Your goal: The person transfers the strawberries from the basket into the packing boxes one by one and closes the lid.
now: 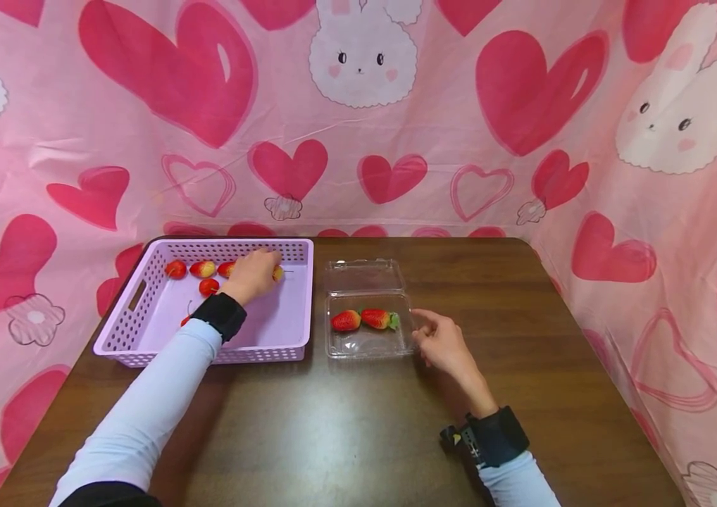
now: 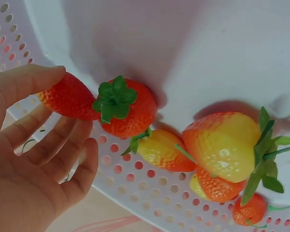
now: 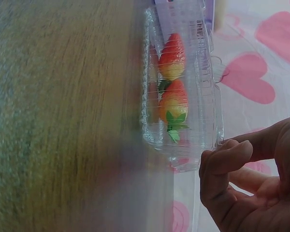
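Observation:
My left hand (image 1: 252,276) reaches into the lilac basket (image 1: 309,303) at the left. In the left wrist view its thumb and fingers pinch a red strawberry (image 2: 70,95) near the basket's perforated wall. A rounder strawberry with a green leafy cap (image 2: 135,108) lies right beside it. At the centre of the table stands an open clear plastic clamshell box (image 1: 368,346). Two strawberries (image 1: 346,321) lie end to end inside it. My right hand (image 1: 449,345) holds the box's right rim between thumb and bent index finger, as the right wrist view shows.
More toy fruit lies in the basket, including a yellow-and-red strawberry (image 1: 203,269) and a small red fruit (image 1: 209,286). The box's raised lid (image 1: 363,276) faces the back. A pink heart-print cloth (image 1: 447,127) hangs behind and beside the brown wooden table (image 1: 333,436).

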A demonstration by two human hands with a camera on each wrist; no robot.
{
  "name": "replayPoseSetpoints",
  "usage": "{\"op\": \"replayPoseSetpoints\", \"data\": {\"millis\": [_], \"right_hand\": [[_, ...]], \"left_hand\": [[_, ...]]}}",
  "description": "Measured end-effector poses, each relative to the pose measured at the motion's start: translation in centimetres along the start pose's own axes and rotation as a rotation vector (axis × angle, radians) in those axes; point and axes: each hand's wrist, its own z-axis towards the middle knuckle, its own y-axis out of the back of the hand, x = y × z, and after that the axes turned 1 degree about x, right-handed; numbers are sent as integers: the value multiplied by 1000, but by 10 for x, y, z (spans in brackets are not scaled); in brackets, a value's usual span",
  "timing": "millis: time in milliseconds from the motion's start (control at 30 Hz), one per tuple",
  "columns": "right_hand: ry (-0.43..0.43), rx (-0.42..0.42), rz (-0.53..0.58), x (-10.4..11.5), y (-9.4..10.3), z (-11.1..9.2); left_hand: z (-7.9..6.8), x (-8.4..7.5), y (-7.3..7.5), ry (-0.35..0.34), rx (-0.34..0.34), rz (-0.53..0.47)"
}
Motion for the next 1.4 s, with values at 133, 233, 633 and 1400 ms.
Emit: {"op": "replayPoseSetpoints", "data": {"millis": [133, 233, 633, 1400], "right_hand": [[-8, 9, 4, -2, 0, -2], [-6, 8, 7, -2, 0, -1], [-10, 9, -1, 0, 0, 0], [0, 9, 2, 0, 1, 0]], "left_hand": [[-1, -3, 1, -3, -1, -1], [-2, -5, 3, -5, -2, 1], [-7, -10, 12, -29, -25, 27], [-11, -36, 32, -26, -57, 20]]}}
